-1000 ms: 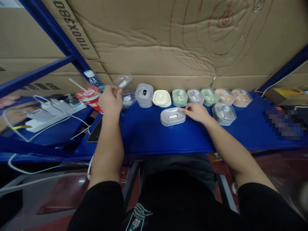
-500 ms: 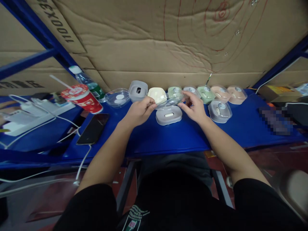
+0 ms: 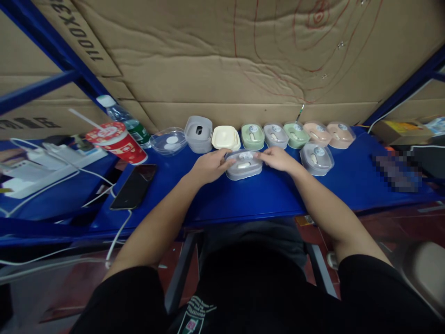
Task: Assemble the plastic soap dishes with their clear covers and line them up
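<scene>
On the blue shelf (image 3: 243, 195), left hand (image 3: 208, 166) and right hand (image 3: 276, 158) pinching the clear lid (image 3: 243, 157).

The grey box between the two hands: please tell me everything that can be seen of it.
The grey box is a small rounded-rectangular case, seemingly plastic, with an opaque grey base and a clear lid sitting on top. Through the lid a small whitish oblong shows in the middle. It stands flat on the blue shelf, in front of the row of similar cases. The left hand grips its left end and the right hand its right end, fingers on the lid's rim. Whether the lid is fully closed cannot be told.
</scene>
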Demonstrator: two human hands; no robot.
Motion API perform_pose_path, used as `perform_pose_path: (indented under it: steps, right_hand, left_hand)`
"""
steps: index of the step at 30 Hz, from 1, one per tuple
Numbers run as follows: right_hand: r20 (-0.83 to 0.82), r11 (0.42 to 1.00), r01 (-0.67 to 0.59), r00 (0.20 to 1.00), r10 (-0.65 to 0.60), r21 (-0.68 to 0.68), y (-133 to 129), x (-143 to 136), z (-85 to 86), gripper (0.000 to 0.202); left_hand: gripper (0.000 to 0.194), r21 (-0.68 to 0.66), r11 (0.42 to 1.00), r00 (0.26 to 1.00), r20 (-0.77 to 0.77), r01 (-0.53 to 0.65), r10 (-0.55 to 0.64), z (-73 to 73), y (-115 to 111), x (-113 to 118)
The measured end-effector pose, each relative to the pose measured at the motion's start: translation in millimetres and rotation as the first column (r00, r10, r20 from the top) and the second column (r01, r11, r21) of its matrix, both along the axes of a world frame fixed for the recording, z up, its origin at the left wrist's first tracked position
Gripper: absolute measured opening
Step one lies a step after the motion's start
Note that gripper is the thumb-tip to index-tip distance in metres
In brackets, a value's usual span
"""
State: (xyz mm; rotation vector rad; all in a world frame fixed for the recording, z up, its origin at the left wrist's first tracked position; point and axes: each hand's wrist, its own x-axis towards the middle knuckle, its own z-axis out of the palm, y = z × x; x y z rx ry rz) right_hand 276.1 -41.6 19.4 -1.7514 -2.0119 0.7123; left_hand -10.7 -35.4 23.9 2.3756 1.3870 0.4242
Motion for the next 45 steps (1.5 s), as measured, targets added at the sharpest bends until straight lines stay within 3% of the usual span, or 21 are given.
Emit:
perform_pose_path:
  steps: [3, 7, 11, 15, 19, 21, 23, 26, 29, 32, 34, 37, 40, 43, 45]
  right_hand:
    - [0.056, 0.991, -0.063, 0.996, 0.07, -0.114, 3, 3, -3.2, 0.066]
    - [0.038, 0.993, -0.116, 0.993, 0.115, 0.035, 4, 1, -9.8, 0.066]
    - [0.03, 0.978, -0.142, 0.99, 0.139, 0.156, 4, 0, -16.8, 0.063]
    - [0.072, 0.977, -0.123, 0.991, 0.112, 0.176, 2, 2, -15.7, 0.057]
    - [0.144, 0.982, -0.068, 0.989, 0.043, 0.176, -1, 1, -10.9, 0.051]
    - [0.128, 0.958, -0.011, 0.991, -0.027, 0.288, -4, -1, -8.4, 0.044]
    - [0.07, 0.89, 0.004, 0.997, -0.04, 0.457, -11, -7, -5.4, 0.042]
    - [0.069, 0.787, -0.184, 0.982, 0.177, 0.589, -25, -24, -0.2, 0.048]
    - [0.203, 0.703, -0.496, 0.863, 0.462, 0.51, -35, -40, 3.8, 0.056]
    - [0.255, 0.649, -0.661, 0.748, 0.613, 0.376, -35, -39, 7.6, 0.032]
    - [0.248, 0.661, -0.664, 0.746, 0.618, 0.349, -31, -28, 11.3, 0.023]
    - [0.228, 0.74, -0.534, 0.845, 0.483, 0.409, -27, -9, 17.2, 0.038]
    - [0.116, 0.797, -0.339, 0.938, 0.326, 0.501, -30, -9, 18.7, 0.044]
    - [-0.044, 0.79, -0.311, 0.919, 0.391, 0.528, -36, -28, 9.6, 0.036]
    - [-0.158, 0.789, -0.328, 0.871, 0.466, 0.519, -35, -43, -3.7, 0.036]
  left_hand:
    - [0.062, -0.064, 0.998, 0.998, -0.054, -0.012, 0.009, 0.9, 1, -1]
    - [0.073, -0.155, 0.988, 0.997, -0.075, -0.021, 0.009, 0.1, 4, -9]
    - [0.071, -0.277, 0.96, 0.999, 0.03, 0.046, -0.039, -2.8, 9, -15]
    - [0.061, -0.312, 0.943, 0.991, 0.093, 0.118, -0.093, -7.4, 13, -16]
    - [0.058, -0.279, 0.954, 0.99, 0.117, 0.108, -0.078, -11.2, 15, -14]
    - [0.061, -0.285, 0.954, 0.991, 0.122, 0.09, -0.057, -12.6, 15, -12]
    - [0.068, -0.327, 0.942, 0.987, 0.158, 0.077, -0.026, -14.4, 15, -8]
    - [0.083, -0.445, 0.889, 0.959, 0.281, 0.111, 0.02, -17.8, 13, 1]
    - [0.083, -0.509, 0.85, 0.945, 0.325, 0.137, 0.042, -19.6, 11, 7]
    - [0.065, -0.328, 0.944, 0.987, 0.145, -0.021, 0.072, -17.0, 11, 5]
    - [0.053, -0.145, 0.981, 0.99, 0.036, -0.131, 0.137, -12.3, 13, -1]
    - [0.045, -0.034, 0.97, 0.969, 0.05, -0.241, 0.242, -3.3, 16, -10]
    - [0.041, 0.043, 0.928, 0.924, 0.13, -0.369, 0.361, 3.1, 18, -18]
    - [0.052, 0.1, 0.894, 0.891, 0.185, -0.437, 0.415, 2.6, 20, -23]
    - [0.057, 0.111, 0.905, 0.903, 0.183, -0.411, 0.388, -2.0, 23, -24]
